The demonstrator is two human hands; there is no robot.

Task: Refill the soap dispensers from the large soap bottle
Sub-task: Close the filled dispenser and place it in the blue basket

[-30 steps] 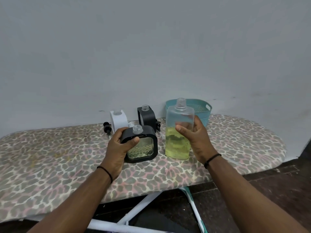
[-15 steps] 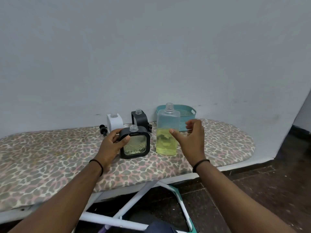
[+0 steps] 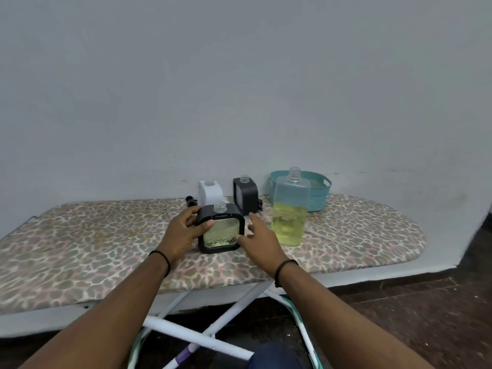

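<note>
Change: the large soap bottle (image 3: pixel 289 209) has been released by the right hand (image 3: pixel 259 237), which has been brought across to the near dispenser (image 3: pixel 220 228); the bottle is now seen standing alone.
Left hand (image 3: pixel 183 230): its grip is clamped on the near dispenser's left side, with the thumb laid over the front frame and the fingers curled behind the top corner.
Right hand: its grip is apart, with fingers spread and nearly straight; the thumb tip is seen at the dispenser's lower right corner, though contact cannot be told for certain.
Near dispenser: a black-framed, square, clear-faced container with an uncapped neck, stood upright on the ironing board (image 3: pixel 80 235) and shown partly filled with yellowish liquid.
Large soap bottle: clear, uncapped, upright on the board just right of the right hand, filled to about half with yellow liquid.
Other dispensers: a white one (image 3: pixel 210 193) and a second black one (image 3: pixel 245 194) are placed side by side behind the near dispenser, close to the wall (image 3: pixel 239 89), both uncapped.
Basket (image 3: pixel 318 193): teal, perforated, set behind the large bottle at the board's far edge.
Small black part (image 3: pixel 191 201): laid left of the white dispenser; its kind cannot be told.
Board cover: leopard-patterned; white crossed legs (image 3: pixel 218 320) are visible beneath.
</note>
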